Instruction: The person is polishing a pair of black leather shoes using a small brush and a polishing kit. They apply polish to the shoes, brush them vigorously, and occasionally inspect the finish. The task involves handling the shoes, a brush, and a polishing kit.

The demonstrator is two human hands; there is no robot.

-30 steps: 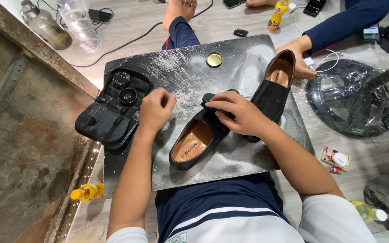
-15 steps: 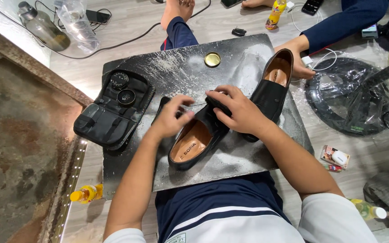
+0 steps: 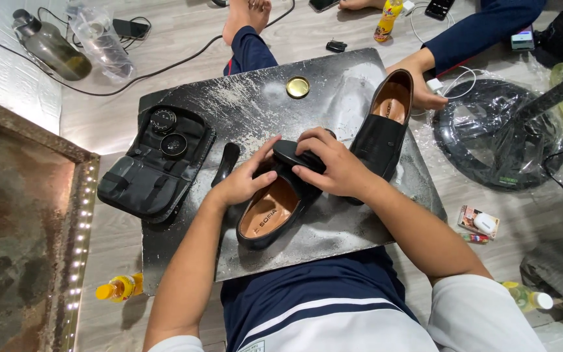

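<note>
Nearest, on the scuffed grey board (image 3: 333,234) across the lap, lies a black loafer (image 3: 275,212) with a tan lining. The left hand (image 3: 242,182) is curled loosely on its left side — fingers bent, steadying the upper. The right hand (image 3: 333,166) is closed over a black shoe brush (image 3: 294,154), pressed on the shoe's vamp. Just right, the second loafer (image 3: 386,127) stands farther back. Left lies an open black shoe-care case (image 3: 144,176); beyond, a brass lid (image 3: 298,87) and another person's hand (image 3: 418,81).
</note>
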